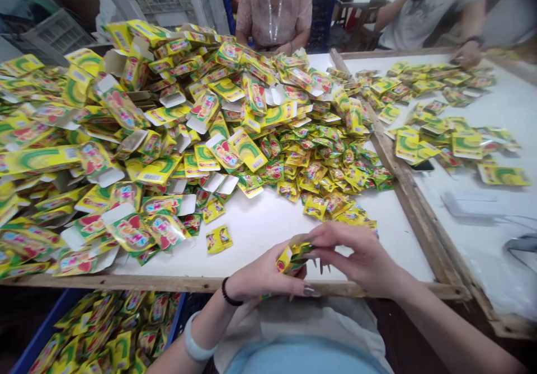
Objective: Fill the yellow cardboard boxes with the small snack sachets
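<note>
My left hand point(271, 273) is wrapped round a small yellow-and-green carton point(284, 261), held tilted with its top flap raised, just over the table's near edge. At the carton's mouth, my right hand point(354, 254) has its thumb and fingers pinched on a small green-and-yellow sachet point(300, 249), partly hidden by the flap and fingers. Beyond my right hand lies a heap of shiny sachets point(323, 175). One loose yellow sachet point(218, 239) is flat on the white table point(255, 228). A big pile of cartons point(126, 117), many with flaps open, covers the left and back.
A wooden strip point(403, 189) divides the table; more cartons point(465, 139) and a phone point(423, 165) lie beyond it. Below at left stands a blue crate point(50, 329) of filled-looking cartons. One person point(274, 10) sits opposite; another person's hand point(467, 54) is at back right.
</note>
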Motion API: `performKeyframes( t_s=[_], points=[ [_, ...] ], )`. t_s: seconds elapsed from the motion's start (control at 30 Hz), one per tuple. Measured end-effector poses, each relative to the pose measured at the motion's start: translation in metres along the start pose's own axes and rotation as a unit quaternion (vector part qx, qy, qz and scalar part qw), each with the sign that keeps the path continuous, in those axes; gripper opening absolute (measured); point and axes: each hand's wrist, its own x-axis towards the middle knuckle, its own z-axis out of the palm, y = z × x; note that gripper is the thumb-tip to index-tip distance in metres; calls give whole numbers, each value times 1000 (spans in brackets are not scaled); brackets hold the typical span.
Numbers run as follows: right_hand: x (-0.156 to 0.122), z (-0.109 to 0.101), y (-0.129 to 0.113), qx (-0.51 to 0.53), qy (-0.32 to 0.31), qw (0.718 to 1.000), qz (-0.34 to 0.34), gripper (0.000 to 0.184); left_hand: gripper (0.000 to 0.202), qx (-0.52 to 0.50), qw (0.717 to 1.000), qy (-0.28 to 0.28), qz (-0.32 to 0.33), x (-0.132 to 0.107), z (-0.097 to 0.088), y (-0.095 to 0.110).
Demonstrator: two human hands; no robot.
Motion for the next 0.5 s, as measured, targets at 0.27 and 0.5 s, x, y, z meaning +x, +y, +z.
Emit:
performKeyframes(
  t_s=[0.27,0.5],
  points=[
    [-12,15,5,62,-57,996,12,17,90,2,1000,4,19,10,2,3],
    [-16,-83,27,-275,240,931,15,16,81,262,918,286,76,-13,-23,-8]
  ],
)
